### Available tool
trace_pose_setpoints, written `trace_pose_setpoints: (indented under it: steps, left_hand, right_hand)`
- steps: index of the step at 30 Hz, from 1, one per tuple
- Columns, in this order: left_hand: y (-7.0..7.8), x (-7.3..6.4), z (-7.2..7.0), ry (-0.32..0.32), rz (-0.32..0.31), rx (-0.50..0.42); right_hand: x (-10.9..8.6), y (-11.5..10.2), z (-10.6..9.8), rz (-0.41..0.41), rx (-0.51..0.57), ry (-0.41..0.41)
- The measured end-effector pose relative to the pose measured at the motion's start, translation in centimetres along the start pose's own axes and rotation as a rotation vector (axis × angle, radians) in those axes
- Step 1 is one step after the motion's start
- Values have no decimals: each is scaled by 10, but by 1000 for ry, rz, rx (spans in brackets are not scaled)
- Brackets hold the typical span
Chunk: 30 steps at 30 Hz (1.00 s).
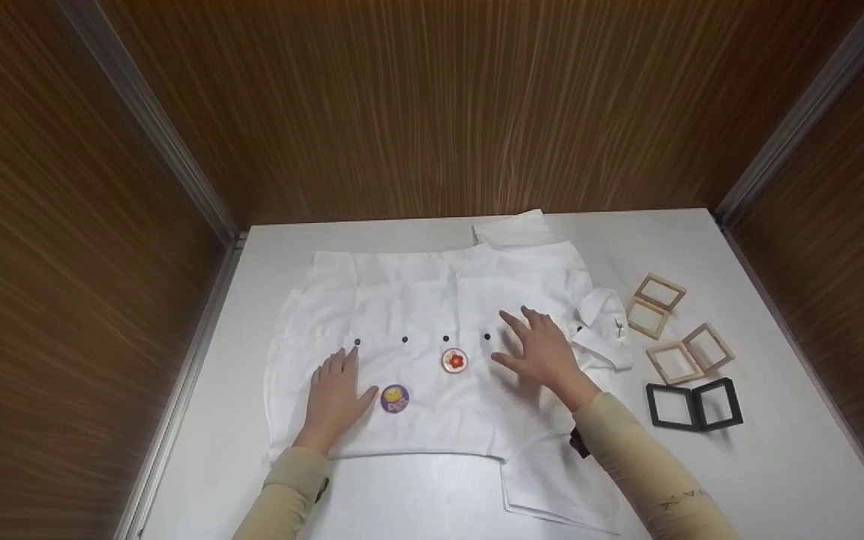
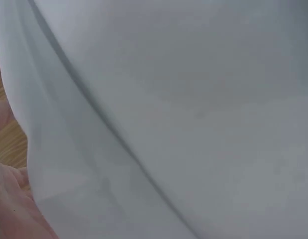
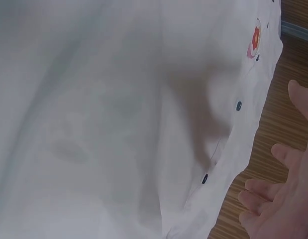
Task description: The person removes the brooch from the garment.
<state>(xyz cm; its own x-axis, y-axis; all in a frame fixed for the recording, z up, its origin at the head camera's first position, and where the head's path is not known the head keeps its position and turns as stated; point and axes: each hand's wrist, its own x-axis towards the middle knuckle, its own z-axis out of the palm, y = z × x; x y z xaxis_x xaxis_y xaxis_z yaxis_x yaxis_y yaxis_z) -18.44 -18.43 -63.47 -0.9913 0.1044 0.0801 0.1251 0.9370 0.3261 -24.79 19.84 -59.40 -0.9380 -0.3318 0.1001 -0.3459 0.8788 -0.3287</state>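
A white shirt (image 1: 402,300) with a row of dark buttons (image 1: 404,340) lies spread over the table. On it are a purple round badge with a yellow figure (image 1: 394,398) and a round badge with a red flower (image 1: 454,361). My left hand (image 1: 333,397) lies over the cloth, fingertips by the leftmost button and thumb beside the purple badge; it holds nothing. Spread fingers show on my right hand (image 1: 544,352), above the shirt near another button, casting a shadow. White cloth (image 2: 168,99) fills most of the left wrist view.
To the right of the shirt lie two light wooden hinged frames (image 1: 649,304) (image 1: 691,355) and a black hinged frame (image 1: 694,406). The white table (image 1: 784,465) is bounded by brown wood-grain panels (image 1: 432,112) at the back and sides. The shirt's collar (image 1: 608,330) is rumpled at the right.
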Motion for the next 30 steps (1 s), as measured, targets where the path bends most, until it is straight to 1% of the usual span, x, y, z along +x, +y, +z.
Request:
trace_pose_setpoints:
  steps: [3,8,11,16,20,25,30]
  left_hand:
    - [-1,-1,0,12,10,2]
    - [-3,-2,-3,23,16,5]
    - [-6,-3,-5,22,2,-5]
    - [-11,-4,-7,44,-5,-28]
    - [-15,-5,-7,58,-12,-41]
    - [-18,-6,-8,49,-28,-47]
    - [-20,-7,-9,37,-43,-35]
  right_hand:
    - [3,-4,-2,-12,0,7]
    - [8,-12,-2,-18,21,-5]
    - [12,-17,-1,-22,18,-12]
    - [17,-26,0,-28,3,-30]
    - [23,-34,3,-41,17,-49]
    - [27,-43,9,-89,22,-42]
    - [30,-52,14,-120,0,-51]
